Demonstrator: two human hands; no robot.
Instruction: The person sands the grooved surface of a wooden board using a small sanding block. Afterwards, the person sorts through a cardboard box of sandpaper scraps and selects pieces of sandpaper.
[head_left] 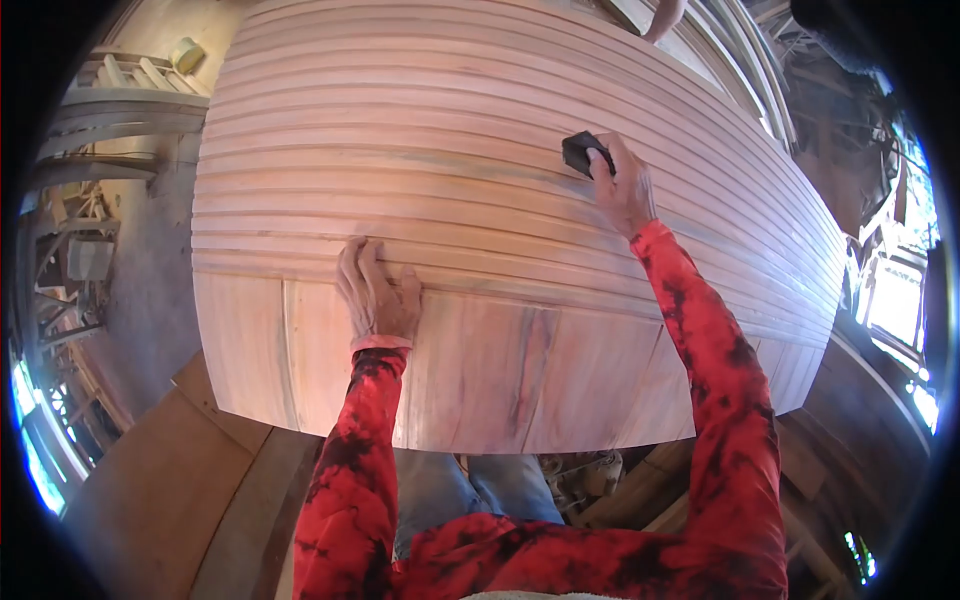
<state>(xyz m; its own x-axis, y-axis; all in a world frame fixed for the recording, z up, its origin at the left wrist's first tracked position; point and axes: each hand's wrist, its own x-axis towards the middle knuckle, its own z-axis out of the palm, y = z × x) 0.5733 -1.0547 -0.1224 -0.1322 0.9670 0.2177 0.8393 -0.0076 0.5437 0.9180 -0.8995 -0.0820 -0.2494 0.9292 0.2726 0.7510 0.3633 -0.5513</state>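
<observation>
Black angular block (pixel 577 153), likely light, stiff, best gripped by its sides: right hand (pixel 624 184) clamps it over pale-pink ridged wooden panel (pixel 400 120); left hand (pixel 382 292), fingers slightly apart, nearer panel's close edge.

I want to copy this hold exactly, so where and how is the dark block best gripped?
Probably by its right end, coming from the right and above. The dark block is small enough for the right hand to grasp there, thumb visible against it. It appears to lie on the ridged panel, so its underside seems unavailable.
</observation>
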